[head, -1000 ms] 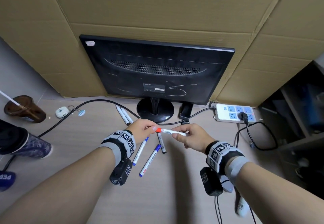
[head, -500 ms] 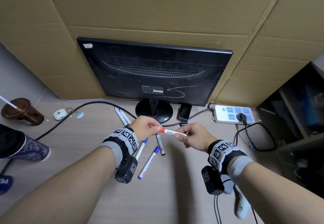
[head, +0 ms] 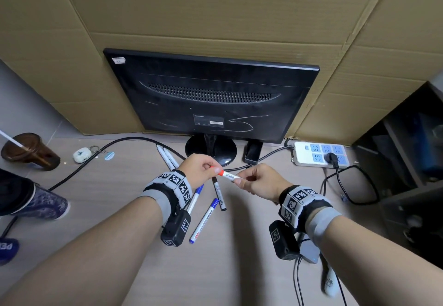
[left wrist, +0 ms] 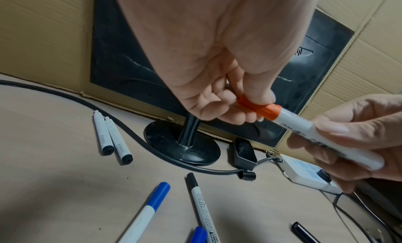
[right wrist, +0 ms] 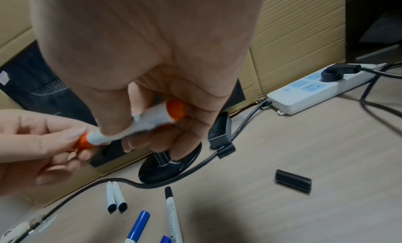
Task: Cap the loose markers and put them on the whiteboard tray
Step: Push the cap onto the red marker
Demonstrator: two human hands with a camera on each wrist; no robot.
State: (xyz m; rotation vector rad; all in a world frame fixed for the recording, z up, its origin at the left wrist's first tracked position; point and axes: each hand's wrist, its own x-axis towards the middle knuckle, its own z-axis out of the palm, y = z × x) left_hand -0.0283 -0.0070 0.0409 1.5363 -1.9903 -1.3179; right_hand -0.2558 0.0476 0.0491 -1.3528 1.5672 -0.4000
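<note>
A white marker (head: 229, 175) with an orange cap (left wrist: 262, 109) hangs level above the desk between both hands. My left hand (head: 215, 169) pinches the cap, which sits on the barrel end. My right hand (head: 238, 180) grips the white barrel (right wrist: 139, 124). On the desk below lie two blue-capped markers (head: 206, 219), a black-tipped marker (head: 218, 192) and two white markers (head: 166, 158) beside the monitor foot. A loose black cap (right wrist: 293, 181) lies on the desk to the right. No whiteboard tray is in view.
A black monitor (head: 215, 99) on a round foot (head: 211, 148) stands against cardboard. A black cable (head: 96, 159) runs across the desk. An eraser (head: 253, 153) and a white power strip (head: 321, 154) sit at the back right, and a brown cup (head: 28, 150) at the left.
Both hands have kept hold of the orange-capped marker and drawn slightly closer together, so less of the barrel shows between them. The markers on the desk have not moved.
</note>
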